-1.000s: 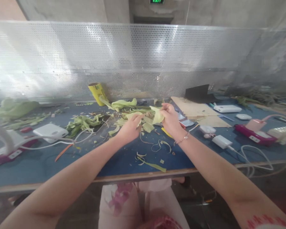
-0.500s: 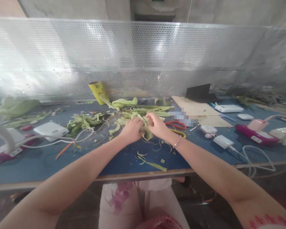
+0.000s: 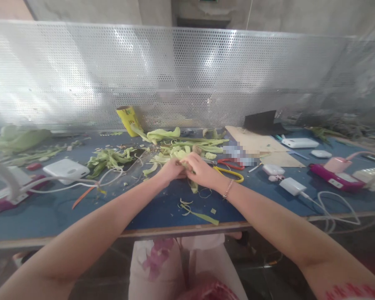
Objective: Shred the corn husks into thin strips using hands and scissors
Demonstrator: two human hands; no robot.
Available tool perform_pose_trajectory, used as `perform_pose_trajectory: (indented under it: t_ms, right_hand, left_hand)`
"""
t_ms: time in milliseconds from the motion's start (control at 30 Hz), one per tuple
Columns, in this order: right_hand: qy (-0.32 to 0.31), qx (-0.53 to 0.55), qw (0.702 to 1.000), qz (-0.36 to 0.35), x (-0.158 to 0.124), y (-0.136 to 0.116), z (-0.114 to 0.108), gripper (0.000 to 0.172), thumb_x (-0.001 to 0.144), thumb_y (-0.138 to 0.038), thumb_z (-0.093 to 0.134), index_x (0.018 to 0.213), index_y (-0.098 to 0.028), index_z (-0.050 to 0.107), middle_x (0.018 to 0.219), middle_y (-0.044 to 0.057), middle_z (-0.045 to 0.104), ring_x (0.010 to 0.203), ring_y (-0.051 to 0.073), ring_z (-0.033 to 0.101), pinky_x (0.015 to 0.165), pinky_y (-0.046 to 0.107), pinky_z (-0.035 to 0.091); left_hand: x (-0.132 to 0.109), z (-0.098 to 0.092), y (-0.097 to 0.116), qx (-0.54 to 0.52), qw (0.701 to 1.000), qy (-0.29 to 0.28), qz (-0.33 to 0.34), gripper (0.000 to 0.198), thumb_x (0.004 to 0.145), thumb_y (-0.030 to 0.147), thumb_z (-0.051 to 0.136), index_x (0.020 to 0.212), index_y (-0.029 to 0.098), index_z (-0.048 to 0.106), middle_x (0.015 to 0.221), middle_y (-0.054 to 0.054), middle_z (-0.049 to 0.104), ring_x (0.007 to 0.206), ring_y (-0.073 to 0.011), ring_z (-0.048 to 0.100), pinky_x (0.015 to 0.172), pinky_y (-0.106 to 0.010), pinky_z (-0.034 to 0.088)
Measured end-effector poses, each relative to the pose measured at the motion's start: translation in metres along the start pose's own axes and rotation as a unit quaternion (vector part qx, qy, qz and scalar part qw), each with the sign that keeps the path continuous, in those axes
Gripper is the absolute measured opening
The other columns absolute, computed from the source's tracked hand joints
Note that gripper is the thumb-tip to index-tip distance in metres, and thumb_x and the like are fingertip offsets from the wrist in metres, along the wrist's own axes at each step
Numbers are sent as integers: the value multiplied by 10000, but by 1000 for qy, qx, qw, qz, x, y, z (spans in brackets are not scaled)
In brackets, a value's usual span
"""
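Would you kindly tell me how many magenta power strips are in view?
2. The left power strip is at the picture's left edge; the right power strip lies toward the right, against a pink charger. Others may be hidden.

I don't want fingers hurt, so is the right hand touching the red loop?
Apart. In the head view, a bit of blue table shows between the right hand and the red loop.

Grey wall (image 3: 293, 16), perforated metal screen (image 3: 187, 75), blue tabletop (image 3: 162, 208)
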State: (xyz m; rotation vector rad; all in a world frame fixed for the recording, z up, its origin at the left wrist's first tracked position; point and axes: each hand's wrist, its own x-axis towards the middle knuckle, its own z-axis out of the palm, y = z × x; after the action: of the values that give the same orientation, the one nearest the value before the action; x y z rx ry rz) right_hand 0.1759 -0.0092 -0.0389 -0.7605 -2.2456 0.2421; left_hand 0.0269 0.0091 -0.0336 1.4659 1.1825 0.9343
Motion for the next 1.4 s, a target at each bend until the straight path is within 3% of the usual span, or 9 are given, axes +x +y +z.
perform_pose_trajectory:
  t_ms: [100, 233, 367, 633, 900, 1033, 1200, 1300, 1400]
  right_hand:
    - [32, 34, 998, 53, 1, 6, 3, 257, 805, -179, 492, 1060, -203, 464, 1027, 70, 488, 865, 157, 542, 837, 356, 464]
    - [130, -22, 969, 208, 1, 20, -1, 269, 757, -259, 571, 993, -165, 483, 1012, 107, 515, 900, 190, 539, 815, 361, 455]
    - [17, -53, 946, 318, -1, 21, -7, 361, 684, -468, 648, 845, -172, 517, 886, 106, 587, 803, 224, 565, 699, 348, 442]
    - [-78, -54, 951, 293, 3, 3, -2, 297, 684, -464, 632, 692, -182, 539, 684, 43, 616, 628, 171, 563, 543, 266, 370]
    - [-74, -92, 946, 303, 3, 7, 2, 213, 661, -186, 582, 869, -140, 588, 893, 127, 674, 845, 251, 630, 661, 284, 429]
    - [1, -49, 937, 346, 5, 10, -12, 253, 667, -142, 554, 915, -138, 597, 912, 116, 670, 837, 234, 630, 693, 292, 451]
    - [140, 199, 880, 408, 8, 18, -29, 259, 699, -74, 465, 926, -153, 562, 746, 40, 624, 625, 135, 601, 610, 262, 489]
    - [186, 302, 843, 405, 8, 23, -32, 149, 730, -97, 461, 833, -161, 546, 720, 21, 593, 594, 105, 576, 613, 247, 495]
    - [183, 300, 839, 416, 8, 27, -35, 71, 755, -164, 474, 787, -173, 536, 729, 10, 581, 520, 84, 530, 522, 230, 451]
  left_hand:
    - [2, 0, 3, -89, 994, -9, -65, 110, 607, 89, 536, 680, 171, 530, 528, 12, 584, 533, -121, 591, 660, -308, 540]
    - [5, -2, 3, -128, 988, -10, -90, 51, 658, 147, 576, 686, 165, 538, 608, -36, 637, 621, -149, 635, 729, -328, 538]
    - [7, -1, -4, -75, 996, -23, -46, 202, 595, 126, 699, 690, 152, 523, 610, 3, 612, 622, -125, 626, 738, -310, 536]
    - [18, -4, -24, 12, 999, 32, 19, 283, 598, 127, 725, 717, 161, 471, 533, 65, 516, 520, -100, 559, 572, -276, 521]
    - [14, 6, -14, -65, 997, 21, 20, 287, 692, 81, 650, 813, 177, 409, 613, 33, 589, 591, -133, 626, 624, -320, 538]
    - [9, 4, -3, -71, 996, 38, 38, 311, 689, 84, 656, 808, 182, 387, 589, 44, 577, 558, -130, 623, 617, -314, 530]
    - [4, -1, 3, -59, 992, 68, 88, 210, 719, 148, 633, 757, 171, 428, 585, 43, 565, 516, -102, 592, 574, -251, 489]
    - [2, -1, 4, -74, 994, 36, 77, 174, 720, 143, 631, 734, 160, 459, 594, 32, 576, 524, -96, 589, 590, -257, 497]
    - [-1, 3, 5, -56, 998, -21, 34, 140, 720, 141, 643, 713, 140, 504, 601, 0, 605, 534, -98, 592, 603, -268, 507]
